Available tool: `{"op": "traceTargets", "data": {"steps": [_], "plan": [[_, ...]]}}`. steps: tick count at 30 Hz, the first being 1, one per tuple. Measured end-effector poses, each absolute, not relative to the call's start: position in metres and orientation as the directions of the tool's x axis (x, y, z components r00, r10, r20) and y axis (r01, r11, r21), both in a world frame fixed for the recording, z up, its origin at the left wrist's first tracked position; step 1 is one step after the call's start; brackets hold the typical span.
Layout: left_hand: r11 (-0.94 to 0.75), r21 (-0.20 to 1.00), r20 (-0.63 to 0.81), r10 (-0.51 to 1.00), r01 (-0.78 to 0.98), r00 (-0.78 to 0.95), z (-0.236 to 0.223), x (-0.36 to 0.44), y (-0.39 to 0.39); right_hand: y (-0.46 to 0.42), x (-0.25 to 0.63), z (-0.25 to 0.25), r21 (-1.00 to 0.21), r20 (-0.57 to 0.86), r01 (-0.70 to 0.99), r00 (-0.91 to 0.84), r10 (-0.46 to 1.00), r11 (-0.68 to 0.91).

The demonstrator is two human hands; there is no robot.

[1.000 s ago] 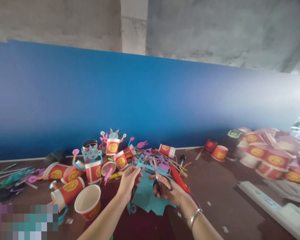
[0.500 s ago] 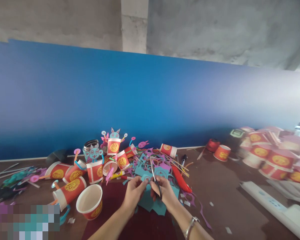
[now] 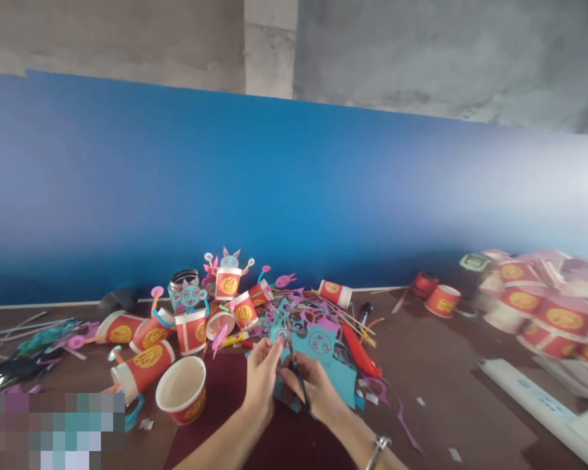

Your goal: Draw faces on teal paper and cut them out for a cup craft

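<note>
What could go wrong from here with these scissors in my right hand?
The scissors in your right hand have their blades close to your left hand, so a slip might nick a finger. The small blue paper piece you're pinching could get lost among the paper scraps if dropped. Your left forearm might bump the open cup beside it.

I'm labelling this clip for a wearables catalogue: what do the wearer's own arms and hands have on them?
The left hand and right hand are gloveless, and no sleeve shows on either forearm. A silvery bracelet circles the right wrist; its finer detail is too small to tell.
</note>
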State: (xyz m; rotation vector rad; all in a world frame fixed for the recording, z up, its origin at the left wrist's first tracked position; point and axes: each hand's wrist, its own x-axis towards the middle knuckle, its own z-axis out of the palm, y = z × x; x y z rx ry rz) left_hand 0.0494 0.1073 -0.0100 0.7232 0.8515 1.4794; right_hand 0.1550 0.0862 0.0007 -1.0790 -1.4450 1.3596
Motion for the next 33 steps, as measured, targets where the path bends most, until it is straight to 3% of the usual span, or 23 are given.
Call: {"op": "traceTargets", "data": {"steps": [14,20,33], "plan": [[0.021,0.785,-0.043,0.999,-0.619,-0.02,-0.005,0.051,0.104,0.087,0.153,-0.005,-0.997,0.074,-0.014,-0.216,0.974,0.073],[0.084,0.796,-0.097,0.995,-0.599,0.012,-0.001,0.052,0.101,0.087,0.151,-0.006,-0.998,0.054,-0.022,-0.19,0.98,0.051],[0.055,0.798,-0.059,0.998,-0.601,0.013,0.004,0.05,0.102,0.085,0.149,0.001,-1.0,0.021,0.018,-0.16,0.987,0.024]]}}
